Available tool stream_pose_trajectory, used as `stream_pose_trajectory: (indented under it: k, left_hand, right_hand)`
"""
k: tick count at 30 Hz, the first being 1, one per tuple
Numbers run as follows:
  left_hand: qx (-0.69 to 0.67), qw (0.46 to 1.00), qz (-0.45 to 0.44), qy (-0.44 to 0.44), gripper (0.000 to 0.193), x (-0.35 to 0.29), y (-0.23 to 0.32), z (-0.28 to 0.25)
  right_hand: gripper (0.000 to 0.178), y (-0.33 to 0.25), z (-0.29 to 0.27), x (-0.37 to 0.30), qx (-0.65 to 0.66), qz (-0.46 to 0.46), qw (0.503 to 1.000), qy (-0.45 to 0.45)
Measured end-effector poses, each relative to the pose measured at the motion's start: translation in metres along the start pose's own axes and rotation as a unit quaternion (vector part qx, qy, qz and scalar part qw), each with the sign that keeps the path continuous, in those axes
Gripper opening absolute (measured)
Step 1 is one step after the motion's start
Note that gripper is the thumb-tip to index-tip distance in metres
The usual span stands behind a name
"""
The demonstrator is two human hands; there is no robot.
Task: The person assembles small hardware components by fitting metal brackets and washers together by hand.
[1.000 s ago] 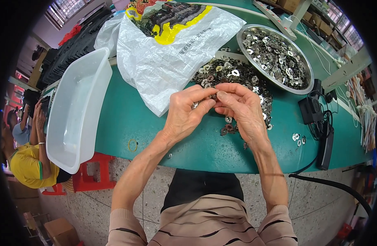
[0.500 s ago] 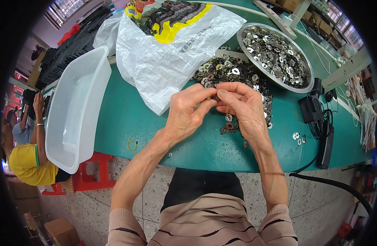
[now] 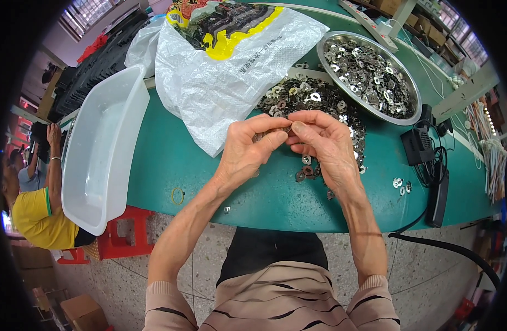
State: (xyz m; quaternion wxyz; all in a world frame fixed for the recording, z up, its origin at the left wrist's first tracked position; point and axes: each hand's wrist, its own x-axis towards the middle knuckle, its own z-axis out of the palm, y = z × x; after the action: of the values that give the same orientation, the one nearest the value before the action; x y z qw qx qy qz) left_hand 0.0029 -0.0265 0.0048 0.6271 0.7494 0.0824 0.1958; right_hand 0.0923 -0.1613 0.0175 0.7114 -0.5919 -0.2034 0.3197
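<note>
My left hand (image 3: 243, 144) and my right hand (image 3: 326, 142) meet fingertip to fingertip above the near part of the green table. Both are closed in a pinch. Whatever lies between the fingertips is too small and covered to make out. Just beyond and beneath my right hand spreads a pile of small flat metal pieces (image 3: 303, 98), ring-like with cut-out centres. A few loose metal pieces (image 3: 307, 160) lie between my wrists, nearer the right one. One small metal piece (image 3: 227, 209) rests by my left forearm.
A steel bowl (image 3: 416, 113) full of similar pieces stands behind right. White plastic sacking (image 3: 209, 91) covers the back middle; a white tub (image 3: 107, 160) stands left. A yellow ring (image 3: 178, 195), black adapters with cables (image 3: 419, 148) and the green table's (image 3: 270, 212) front edge are near. Someone in yellow (image 3: 35, 218) works at left.
My hands stay together in nearly the same place. The left fingers have shifted slightly, and the left thumb has lifted a little. The small piece by my left forearm shows more fully.
</note>
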Motion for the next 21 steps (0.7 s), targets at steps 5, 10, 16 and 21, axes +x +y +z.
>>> stream_pose_trajectory:
  k: [5, 10, 16, 21]
  left_hand:
    - [-0.141, 0.986, -0.089, -0.023, 0.022, 0.0023, -0.0034, -0.0051]
    - [-0.159, 0.979, -0.122, -0.03, 0.022, 0.0019, -0.0011, -0.0055]
    - [-0.18, 0.977, -0.11, -0.027, 0.02, 0.0039, -0.0029, -0.0069]
    - [-0.183, 0.975, -0.127, -0.012, 0.019, 0.0036, -0.0023, -0.0065]
  right_hand:
    - [0.026, 0.0006, 0.0031, -0.0008, 0.0, 0.008, 1.0, -0.001]
    - [0.026, 0.0014, 0.0025, 0.0, -0.014, -0.001, 1.0, -0.004]
    - [0.024, 0.0006, 0.0022, -0.0003, -0.04, 0.006, 0.999, -0.001]
    - [0.022, 0.002, 0.003, 0.0008, -0.054, -0.017, 0.998, 0.011]
